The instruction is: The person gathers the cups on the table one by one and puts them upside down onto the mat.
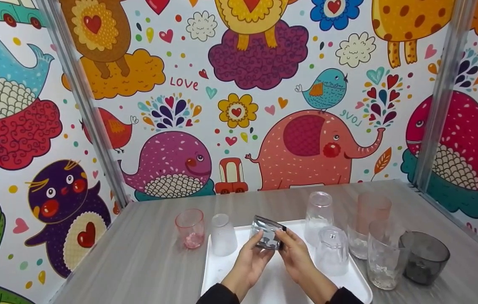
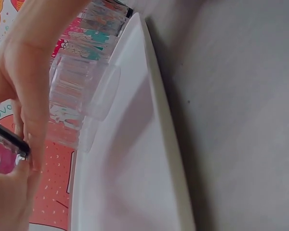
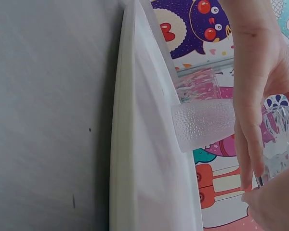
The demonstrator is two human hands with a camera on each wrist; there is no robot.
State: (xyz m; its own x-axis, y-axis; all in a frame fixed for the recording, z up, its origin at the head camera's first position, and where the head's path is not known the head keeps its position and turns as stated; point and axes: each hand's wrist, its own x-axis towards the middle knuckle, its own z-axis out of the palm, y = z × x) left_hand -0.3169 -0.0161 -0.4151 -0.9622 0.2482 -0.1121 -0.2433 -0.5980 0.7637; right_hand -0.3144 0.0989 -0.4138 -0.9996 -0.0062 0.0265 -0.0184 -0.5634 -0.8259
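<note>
Over the white tray (image 1: 222, 270), both hands hold a small clear faceted glass (image 1: 267, 235), tilted on its side. My left hand (image 1: 259, 247) grips it from the left and below, and my right hand (image 1: 286, 242) pinches its right end. The left wrist view shows the left hand (image 2: 24, 96) with the glass's dark rim (image 2: 9, 140) at its fingertips, above the tray (image 2: 135, 159). In the right wrist view, the fingers of the right hand (image 3: 253, 120) curl on the glass (image 3: 279, 134), with a frosted upside-down cup (image 3: 202, 122) behind.
A pink cup (image 1: 190, 228) stands on the table left of the tray. Upside-down clear cups (image 1: 223, 234) (image 1: 318, 216) (image 1: 331, 251) sit on the tray. To its right stand a pink tumbler (image 1: 373, 215), a tall clear glass (image 1: 384, 255) and a dark grey cup (image 1: 425, 256). Patterned walls enclose the table.
</note>
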